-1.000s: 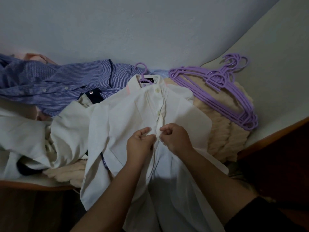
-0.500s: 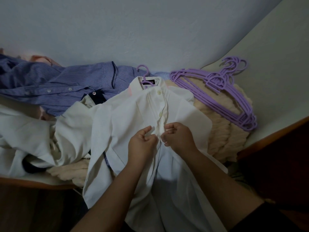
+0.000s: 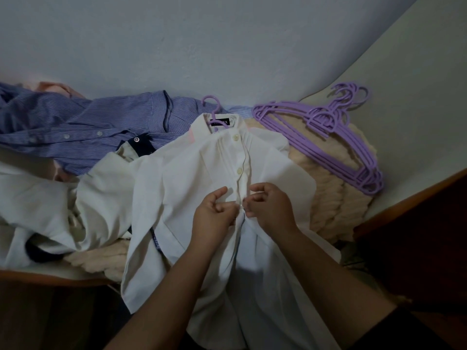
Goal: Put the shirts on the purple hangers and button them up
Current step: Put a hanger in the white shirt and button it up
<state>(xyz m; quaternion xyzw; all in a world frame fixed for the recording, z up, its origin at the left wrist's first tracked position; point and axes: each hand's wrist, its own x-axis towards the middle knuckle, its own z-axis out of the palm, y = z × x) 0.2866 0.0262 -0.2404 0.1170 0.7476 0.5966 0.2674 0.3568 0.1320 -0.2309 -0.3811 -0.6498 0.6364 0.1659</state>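
Two buttons near the collar of the white shirt (image 3: 202, 188) were already closed, and both hands were working at the next one lower on the front strip. The shirt lay flat on the bed (image 3: 50, 274) with a purple hanger (image 3: 211, 107) inside the collar, only its hook showing. The left hand (image 3: 212, 213) pinched one edge of the front with curled fingers, and the right hand (image 3: 271, 207) pinched the opposite edge, so the two almost touched. The button itself was too small to tell clearly.

To do this step well, I think the two edges should be kept level, so that the button met its own hole and not the neighbour. The cloth should stay a little tight between the hands. More spare purple hangers (image 3: 326, 137) waited at the right, and a blue striped shirt (image 3: 83, 127) lay behind.
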